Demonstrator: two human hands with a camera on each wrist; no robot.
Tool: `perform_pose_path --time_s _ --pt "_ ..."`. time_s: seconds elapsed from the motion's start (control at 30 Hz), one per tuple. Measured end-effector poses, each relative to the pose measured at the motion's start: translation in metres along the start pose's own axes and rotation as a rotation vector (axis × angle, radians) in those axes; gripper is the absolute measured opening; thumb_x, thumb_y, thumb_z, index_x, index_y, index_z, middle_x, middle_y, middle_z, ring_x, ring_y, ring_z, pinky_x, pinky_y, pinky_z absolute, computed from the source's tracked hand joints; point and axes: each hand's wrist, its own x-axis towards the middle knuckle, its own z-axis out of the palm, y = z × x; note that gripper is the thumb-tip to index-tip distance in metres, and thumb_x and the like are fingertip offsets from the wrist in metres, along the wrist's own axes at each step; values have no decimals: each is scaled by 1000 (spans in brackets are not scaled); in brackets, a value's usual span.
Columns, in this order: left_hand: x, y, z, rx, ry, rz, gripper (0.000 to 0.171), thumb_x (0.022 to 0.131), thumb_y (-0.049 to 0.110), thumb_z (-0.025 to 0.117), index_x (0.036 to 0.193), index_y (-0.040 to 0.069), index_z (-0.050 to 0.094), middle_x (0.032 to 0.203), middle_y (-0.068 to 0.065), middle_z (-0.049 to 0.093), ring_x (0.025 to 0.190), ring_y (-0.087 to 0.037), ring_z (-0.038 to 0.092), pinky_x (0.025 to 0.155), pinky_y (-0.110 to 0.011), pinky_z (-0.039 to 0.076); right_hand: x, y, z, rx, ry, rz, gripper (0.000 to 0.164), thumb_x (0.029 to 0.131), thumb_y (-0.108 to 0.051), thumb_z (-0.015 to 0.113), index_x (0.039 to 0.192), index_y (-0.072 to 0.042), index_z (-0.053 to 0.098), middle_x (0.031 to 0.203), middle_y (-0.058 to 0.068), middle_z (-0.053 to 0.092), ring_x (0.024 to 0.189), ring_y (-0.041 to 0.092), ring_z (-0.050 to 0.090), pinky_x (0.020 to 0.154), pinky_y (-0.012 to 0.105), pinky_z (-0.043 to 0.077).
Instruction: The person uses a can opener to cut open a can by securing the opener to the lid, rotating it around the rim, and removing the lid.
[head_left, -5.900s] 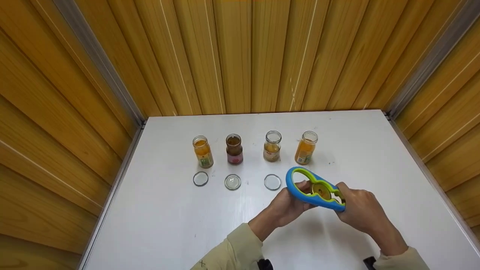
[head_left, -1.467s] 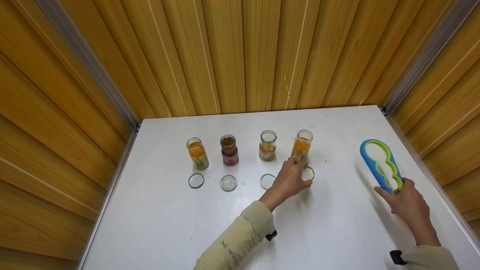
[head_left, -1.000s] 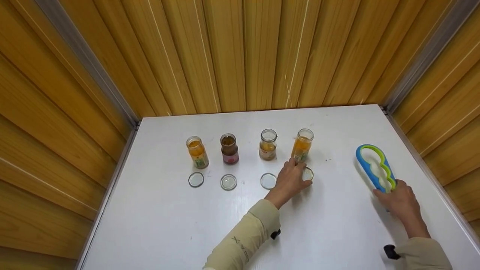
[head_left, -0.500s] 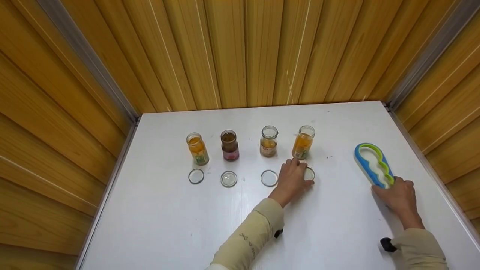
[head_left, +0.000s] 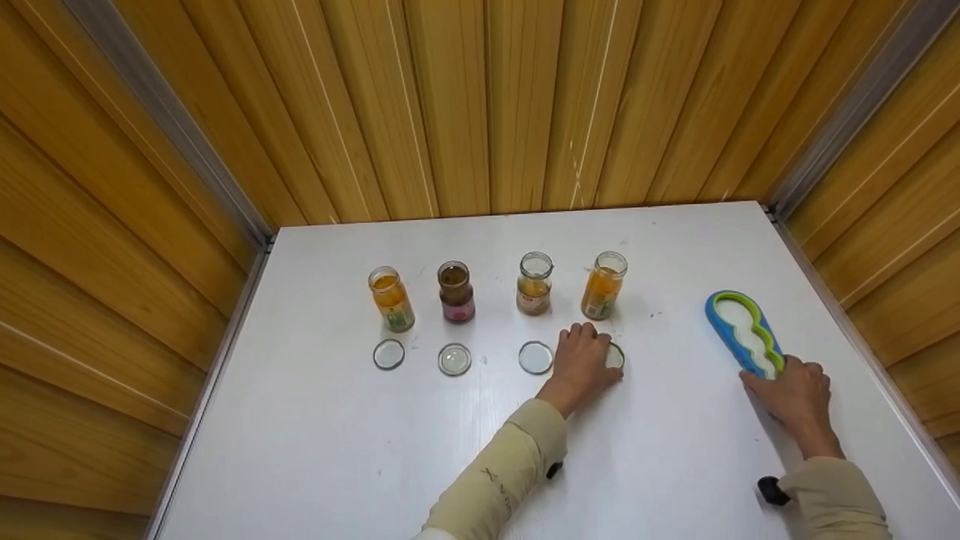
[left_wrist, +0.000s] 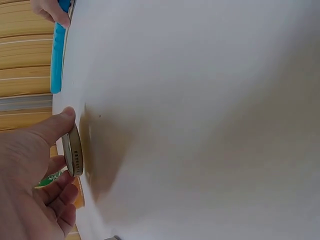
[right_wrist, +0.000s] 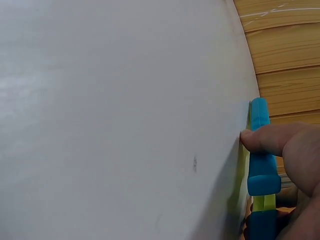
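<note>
My left hand pinches a round metal jar lid by its edge, just in front of the rightmost jar. In the left wrist view the lid sits between thumb and fingertips, close over the table. My right hand grips the near end of a blue and green multi-size jar opener at the right side. The opener's scalloped opening faces up and holds nothing. In the right wrist view my thumb presses along the blue side of the opener, which is low over the tabletop.
Several lidless jars stand in a row: an orange one, a dark brown one, a paler one and another orange one. Loose lids lie before the other jars. Wood-look panels enclose the white table.
Earlier both hands were at the opener, with a lid inside it. Since then the left hand has brought the lid before the rightmost jar; the right hand has moved the opener rightward and lowered it.
</note>
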Motion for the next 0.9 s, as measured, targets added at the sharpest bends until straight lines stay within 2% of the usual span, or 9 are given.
perform_pose_path --time_s 0.17,0.4,0.57,0.77,0.9 --pt "-1 1 3 31 -25 -3 56 88 56 77 130 19 69 119 3 58 110 -14 51 96 -31 42 0 1 1 -5 46 -48 63 87 -27 81 105 27 55 83 31 58 81 46 57 56 38 42" --pt "-1 1 6 43 -44 -9 56 88 55 78 131 20 68 120 3 58 112 -15 51 99 -31 42 -3 1 2 -14 38 -30 68 87 -32 82 109 26 54 86 33 58 85 47 55 59 42 42" --pt "-2 0 9 31 -43 -12 59 89 55 77 133 18 67 123 2 58 115 -15 52 101 -32 42 -3 1 4 -4 32 -17 71 87 -31 82 114 28 52 91 35 56 90 49 51 62 46 42" --pt "-2 -2 9 -11 -52 -27 70 86 62 76 139 18 63 132 0 58 121 -17 52 105 -34 41 -1 3 3 -12 8 -9 78 89 -29 78 127 29 43 103 41 48 100 54 42 75 61 36" --pt "-2 -4 7 -30 -43 -35 70 89 61 74 141 17 61 132 0 58 121 -17 52 104 -34 41 -1 3 3 -8 10 -14 83 91 -28 75 137 28 35 113 44 42 106 57 39 82 67 32"
